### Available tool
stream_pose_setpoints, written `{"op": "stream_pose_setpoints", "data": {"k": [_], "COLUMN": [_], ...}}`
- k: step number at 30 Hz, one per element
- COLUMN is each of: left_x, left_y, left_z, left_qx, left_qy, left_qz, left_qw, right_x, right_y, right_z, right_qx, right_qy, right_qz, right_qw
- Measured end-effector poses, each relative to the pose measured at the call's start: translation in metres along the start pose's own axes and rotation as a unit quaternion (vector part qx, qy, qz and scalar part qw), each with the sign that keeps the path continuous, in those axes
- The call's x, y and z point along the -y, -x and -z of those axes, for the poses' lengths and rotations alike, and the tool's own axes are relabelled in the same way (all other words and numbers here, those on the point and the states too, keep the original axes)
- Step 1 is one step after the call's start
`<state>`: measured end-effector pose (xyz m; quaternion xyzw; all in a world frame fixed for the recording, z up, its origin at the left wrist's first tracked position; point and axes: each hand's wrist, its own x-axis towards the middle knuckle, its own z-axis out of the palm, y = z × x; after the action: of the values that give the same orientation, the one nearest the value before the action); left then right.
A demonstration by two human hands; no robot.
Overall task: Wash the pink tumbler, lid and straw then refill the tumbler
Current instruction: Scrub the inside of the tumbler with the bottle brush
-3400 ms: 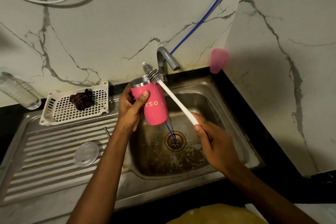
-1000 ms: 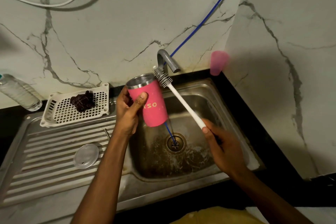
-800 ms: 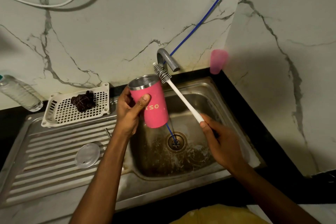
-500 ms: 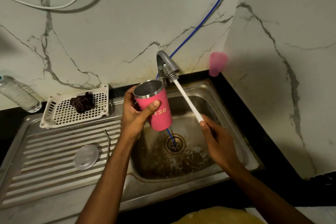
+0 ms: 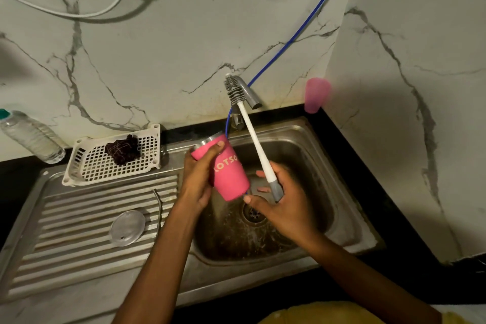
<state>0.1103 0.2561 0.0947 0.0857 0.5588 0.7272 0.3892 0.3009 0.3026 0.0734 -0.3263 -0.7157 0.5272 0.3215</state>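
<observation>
Okay, left hand (image 5: pixel 200 179) wraps the pink tumbler (image 5: pixel 231 173) round its upper body, thumb across the front just under the steel rim, fingers behind. The tumbler is tilted, mouth up and away toward the wall, base down toward the right hand, held in the air over the sink (image 5: pixel 359 208) basin.

Right hand (image 5: pixel 286 205) sits just beside the tumbler's base. Its thumb tip is very near the base; I cannot tell if it touches. It holds the bottle brush (image 5: pixel 253 137) by the grey end of the handle, fingers loosely curled round it, not a tight fist. The shaft runs up and away from that grip. The bristle head is outside the tumbler, in front of the faucet (image 5: pixel 249 93) spout.

The clear lid (image 5: pixel 127 227) lies flat on the drainboard (image 5: pixel 65 234), well left of the left forearm. The metal straw (image 5: pixel 160 208) lies between lid and forearm. Beyond the lid, left of the tumbler grip, is a white basket (image 5: pixel 89 168) with a dark scrubber (image 5: pixel 122 148) in it. A plastic bottle (image 5: pixel 31 137) is farther left. A pink cup (image 5: pixel 317 95) stands past the right hand in the corner.
</observation>
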Motion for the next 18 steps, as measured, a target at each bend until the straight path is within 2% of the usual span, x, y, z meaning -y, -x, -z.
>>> {"op": "stream_pose_setpoints", "data": {"k": [4,8,13,16,18], "left_x": [0.0,-0.004,-0.004,-0.002,0.0], "left_y": [0.009,0.005,-0.003,-0.002,-0.001], "left_z": [0.0,0.009,0.017,0.014,0.011], "left_qx": [0.062,0.11,0.11,0.06,0.013], "left_qy": [0.087,0.123,0.017,-0.011,-0.091], "left_qz": [0.037,0.042,0.002,-0.033,-0.08], "left_qw": [0.994,0.985,0.994,0.998,0.993], "right_x": [-0.004,-0.014,-0.015,-0.013,-0.011], "right_y": [-0.011,-0.022,-0.034,-0.035,-0.034], "right_z": [-0.018,-0.022,-0.018,-0.021,-0.018], "right_qx": [-0.007,-0.039,-0.027,-0.004,0.0], "right_qy": [-0.016,-0.049,-0.113,-0.093,-0.065], "right_qz": [0.004,-0.014,-0.028,-0.027,-0.022], "right_qw": [1.0,0.998,0.993,0.995,0.998]}}
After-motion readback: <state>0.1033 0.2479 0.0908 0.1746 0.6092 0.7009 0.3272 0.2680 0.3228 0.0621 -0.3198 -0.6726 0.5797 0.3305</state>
